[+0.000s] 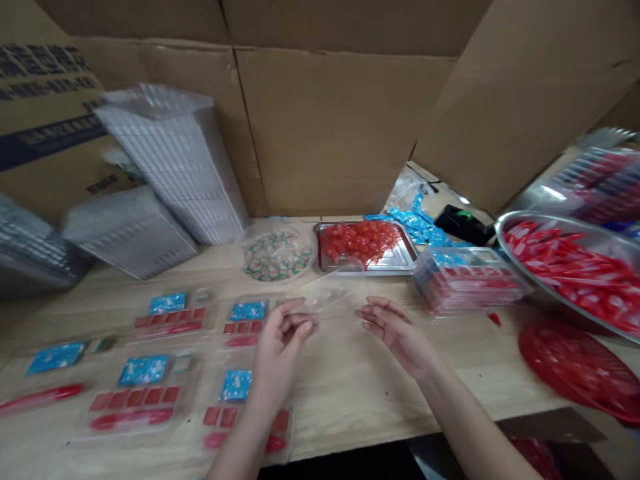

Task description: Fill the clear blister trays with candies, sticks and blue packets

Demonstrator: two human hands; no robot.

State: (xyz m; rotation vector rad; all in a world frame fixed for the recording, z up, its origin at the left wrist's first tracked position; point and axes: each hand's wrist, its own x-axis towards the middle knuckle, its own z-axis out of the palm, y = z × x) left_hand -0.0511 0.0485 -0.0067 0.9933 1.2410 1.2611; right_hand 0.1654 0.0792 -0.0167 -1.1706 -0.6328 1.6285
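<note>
My left hand (280, 350) is curled, perhaps pinching the clear plastic tray (336, 297); my right hand (400, 338) is half open, holding nothing. A slick edge could slip and knock the nearby packs (245, 320).

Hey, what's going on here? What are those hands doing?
A person is working at a wooden table with bare hands. Their left grip is curled beside a clear plastic piece, and their right grip is open on its other side; it's hard to tell if either holds it. Clear packs with blue cards and red pieces lie to the left. A metal tray of red pieces and a steel bowl of red sticks sit farther off.
</note>
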